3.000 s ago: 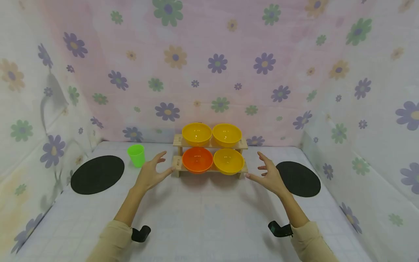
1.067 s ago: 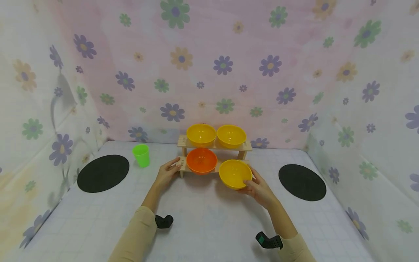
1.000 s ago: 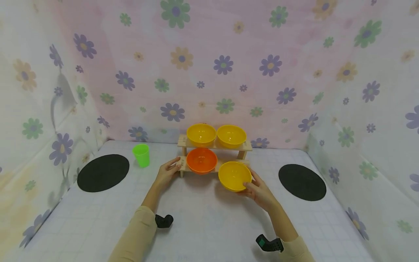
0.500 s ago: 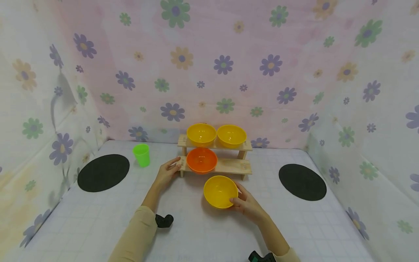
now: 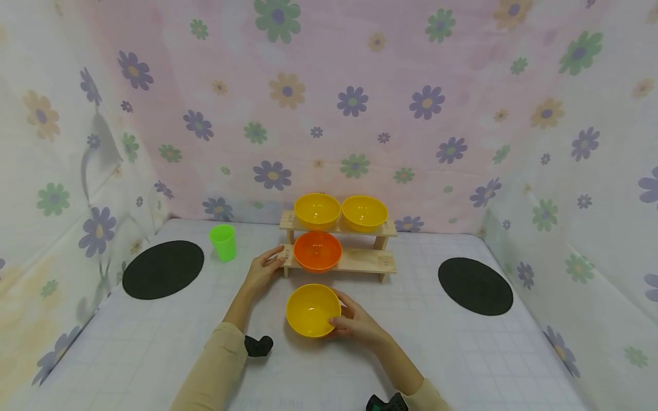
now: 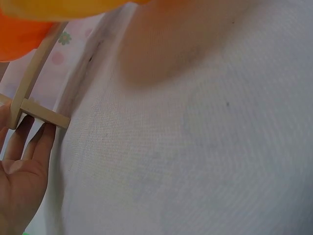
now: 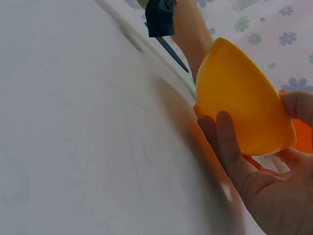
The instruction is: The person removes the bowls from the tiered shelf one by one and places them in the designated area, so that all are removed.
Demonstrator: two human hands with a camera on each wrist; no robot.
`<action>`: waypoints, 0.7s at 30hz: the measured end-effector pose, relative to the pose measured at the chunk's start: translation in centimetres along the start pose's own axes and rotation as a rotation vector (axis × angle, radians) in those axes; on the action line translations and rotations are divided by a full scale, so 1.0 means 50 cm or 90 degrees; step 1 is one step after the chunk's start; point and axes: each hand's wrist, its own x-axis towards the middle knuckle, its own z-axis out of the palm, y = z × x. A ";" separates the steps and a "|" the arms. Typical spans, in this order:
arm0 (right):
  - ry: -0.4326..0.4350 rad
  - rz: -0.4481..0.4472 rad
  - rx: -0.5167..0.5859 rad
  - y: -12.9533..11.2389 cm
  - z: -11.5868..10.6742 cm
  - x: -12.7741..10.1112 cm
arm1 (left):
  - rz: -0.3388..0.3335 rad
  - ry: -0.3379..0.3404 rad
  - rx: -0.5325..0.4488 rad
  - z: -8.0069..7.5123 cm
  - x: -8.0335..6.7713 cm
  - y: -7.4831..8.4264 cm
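My right hand (image 5: pixel 360 328) holds a yellow bowl (image 5: pixel 312 311) by its right side, thumb at the rim and fingers beneath. In the right wrist view the bowl (image 7: pixel 239 98) hangs above the cloth, apart from its shadow. My left hand (image 5: pixel 260 274) grips the left end of a two-tier wooden rack (image 5: pixel 365 261); the left wrist view shows that hand (image 6: pixel 22 176) with its fingers at the rack's leg (image 6: pixel 46 114). An orange bowl (image 5: pixel 317 252) sits on the lower tier's left half. Two yellow bowls, one left (image 5: pixel 316 211) and one right (image 5: pixel 364 214), stand on the upper tier.
A green cup (image 5: pixel 223 242) stands left of the rack. Flat black ovals lie at the left (image 5: pixel 163 269) and right (image 5: pixel 475 286) of the white-covered table (image 5: pixel 442 365). Flowered cloth (image 5: pixel 349 137) walls the back and both sides.
My right hand has taken the yellow bowl off the lower tier's right half and carried it forward and left, in front of the rack. My left hand took hold of the rack's end and stayed there.
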 end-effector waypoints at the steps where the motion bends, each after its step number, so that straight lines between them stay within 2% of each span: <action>1: -0.004 0.001 0.008 0.002 0.004 0.005 | 0.000 -0.001 0.001 0.000 0.000 0.000; 12: -0.028 0.013 0.056 0.008 0.041 0.031 | -0.011 0.011 -0.003 -0.003 0.004 -0.003; 21: -0.033 0.028 0.066 0.017 0.053 0.040 | -0.004 -0.004 -0.015 -0.004 0.001 0.000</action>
